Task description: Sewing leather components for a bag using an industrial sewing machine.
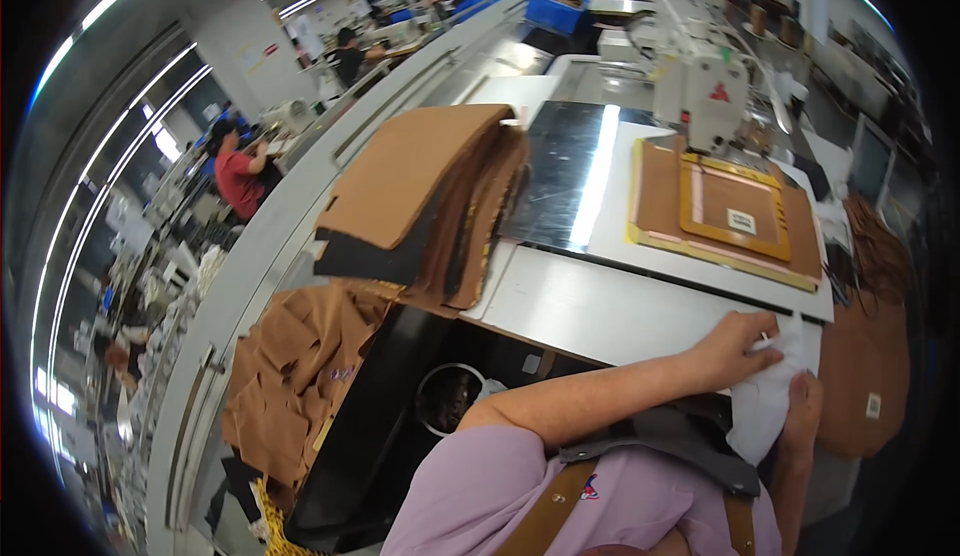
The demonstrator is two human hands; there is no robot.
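My left hand [738,353] is closed, with its fingertips on a crumpled white sheet [762,401] that looks like thin cloth or paper. Gripping the right side of this sheet is my right hand [801,418], its fingers partly hidden. The sheet hangs over the front edge of the sewing machine's table, close to my body. Beyond my hands, under the sewing machine head [712,101], a yellow frame [690,211] lies on a brown panel [655,196] with a small white label [741,221] inside the frame.
A stack of brown and black panels [415,171] stands left of the shiny metal plate [560,181]. Crumpled brown pieces [300,366] lie by a black tray [350,436]. Brown material [865,366] hangs at the right. A blue bin [556,8] and people at work [238,178] are farther off.
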